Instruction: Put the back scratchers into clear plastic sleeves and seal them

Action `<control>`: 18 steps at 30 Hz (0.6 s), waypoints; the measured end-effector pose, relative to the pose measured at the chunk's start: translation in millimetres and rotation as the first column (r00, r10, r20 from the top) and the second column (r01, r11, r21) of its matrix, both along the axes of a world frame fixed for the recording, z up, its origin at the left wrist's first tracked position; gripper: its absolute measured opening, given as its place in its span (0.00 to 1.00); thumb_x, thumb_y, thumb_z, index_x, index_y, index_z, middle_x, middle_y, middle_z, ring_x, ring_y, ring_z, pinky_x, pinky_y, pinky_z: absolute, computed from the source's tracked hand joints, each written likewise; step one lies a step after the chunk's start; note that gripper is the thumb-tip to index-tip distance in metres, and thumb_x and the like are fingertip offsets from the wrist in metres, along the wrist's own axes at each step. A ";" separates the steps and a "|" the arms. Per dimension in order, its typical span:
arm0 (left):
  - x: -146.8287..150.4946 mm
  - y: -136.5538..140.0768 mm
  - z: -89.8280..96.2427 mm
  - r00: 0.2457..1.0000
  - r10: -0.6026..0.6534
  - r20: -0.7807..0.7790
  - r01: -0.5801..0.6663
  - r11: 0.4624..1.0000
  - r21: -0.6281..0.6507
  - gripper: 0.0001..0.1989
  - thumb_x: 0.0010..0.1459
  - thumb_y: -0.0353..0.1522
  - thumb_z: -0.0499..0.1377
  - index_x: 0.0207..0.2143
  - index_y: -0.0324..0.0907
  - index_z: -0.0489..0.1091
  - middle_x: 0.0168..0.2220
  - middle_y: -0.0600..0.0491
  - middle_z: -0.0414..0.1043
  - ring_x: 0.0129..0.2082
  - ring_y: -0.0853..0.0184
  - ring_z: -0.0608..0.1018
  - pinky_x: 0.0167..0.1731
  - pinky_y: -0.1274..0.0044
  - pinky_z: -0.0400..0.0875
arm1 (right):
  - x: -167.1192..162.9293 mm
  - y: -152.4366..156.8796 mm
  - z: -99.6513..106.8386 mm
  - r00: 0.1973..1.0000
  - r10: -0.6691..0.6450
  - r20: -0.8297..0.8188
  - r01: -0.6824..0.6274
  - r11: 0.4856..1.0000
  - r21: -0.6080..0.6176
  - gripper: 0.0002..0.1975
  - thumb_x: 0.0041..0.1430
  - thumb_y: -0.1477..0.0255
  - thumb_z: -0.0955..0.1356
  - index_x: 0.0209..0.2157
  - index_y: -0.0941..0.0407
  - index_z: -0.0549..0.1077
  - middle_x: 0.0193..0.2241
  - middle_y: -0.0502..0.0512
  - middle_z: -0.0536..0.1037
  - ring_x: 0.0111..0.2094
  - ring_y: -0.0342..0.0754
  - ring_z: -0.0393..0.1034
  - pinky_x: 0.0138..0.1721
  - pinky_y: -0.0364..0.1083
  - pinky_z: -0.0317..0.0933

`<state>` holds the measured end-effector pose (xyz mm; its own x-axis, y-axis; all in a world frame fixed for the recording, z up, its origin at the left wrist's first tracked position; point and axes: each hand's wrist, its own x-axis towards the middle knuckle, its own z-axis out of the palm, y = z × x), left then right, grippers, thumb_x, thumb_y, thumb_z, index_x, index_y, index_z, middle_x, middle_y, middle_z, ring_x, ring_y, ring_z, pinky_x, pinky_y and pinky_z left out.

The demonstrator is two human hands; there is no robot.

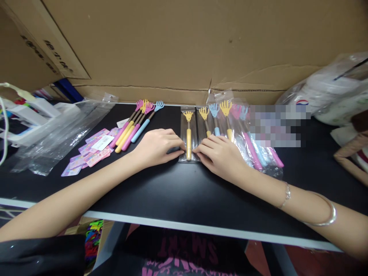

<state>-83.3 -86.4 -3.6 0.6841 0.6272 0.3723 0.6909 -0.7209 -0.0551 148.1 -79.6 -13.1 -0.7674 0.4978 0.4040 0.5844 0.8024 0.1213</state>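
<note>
A yellow back scratcher (189, 140) lies upright in view inside a clear plastic bag (184, 156) on the black table. My left hand (158, 148) pinches the bag's left edge near its lower end, thumb and fingers together. At the bag's right edge, my right hand (222, 156) has its thumb and index finger closed on the plastic. Under and behind my right hand are more bagged back scratchers (214, 111), in yellow, blue and pink, partly hidden. Left of my left hand lie several unbagged back scratchers (134, 128) in a loose fan.
Printed cards (96, 147) are spread beside the unbagged scratchers. Flat clear bags (61, 134) and a white plastic stand (31, 117) with a cable lie farther left. Cardboard (184, 50) walls off the back. A bagged white container (322, 90) stands at the right.
</note>
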 end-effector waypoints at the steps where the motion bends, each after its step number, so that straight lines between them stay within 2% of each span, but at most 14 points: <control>1: 0.0 -0.2 0.7 1.000 -0.009 -0.002 0.009 1.000 0.000 0.11 0.64 0.37 0.53 0.37 0.44 0.74 0.35 0.54 0.77 0.38 0.67 0.76 0.35 0.76 0.66 | 0.1 -0.4 0.2 1.000 0.002 0.001 -0.002 1.000 0.001 0.13 0.66 0.73 0.60 0.34 0.58 0.75 0.31 0.55 0.77 0.35 0.49 0.65 0.37 0.47 0.51; 10: 1.2 -1.0 1.2 0.999 -0.003 -0.042 0.002 1.000 -0.023 0.13 0.64 0.40 0.53 0.36 0.43 0.73 0.35 0.54 0.76 0.37 0.66 0.76 0.37 0.75 0.66 | 0.0 -2.5 2.0 1.000 -0.005 0.017 0.005 1.000 -0.018 0.12 0.65 0.67 0.62 0.34 0.58 0.73 0.32 0.55 0.76 0.36 0.50 0.65 0.38 0.48 0.51; 18: 3.3 -1.2 0.1 0.998 0.009 -0.061 -0.012 0.999 -0.048 0.12 0.64 0.40 0.53 0.38 0.43 0.71 0.36 0.53 0.75 0.37 0.66 0.75 0.36 0.75 0.64 | -0.1 -2.9 -0.6 0.999 -0.029 0.016 0.030 0.999 -0.038 0.09 0.63 0.67 0.64 0.34 0.57 0.71 0.32 0.56 0.75 0.37 0.50 0.65 0.37 0.47 0.52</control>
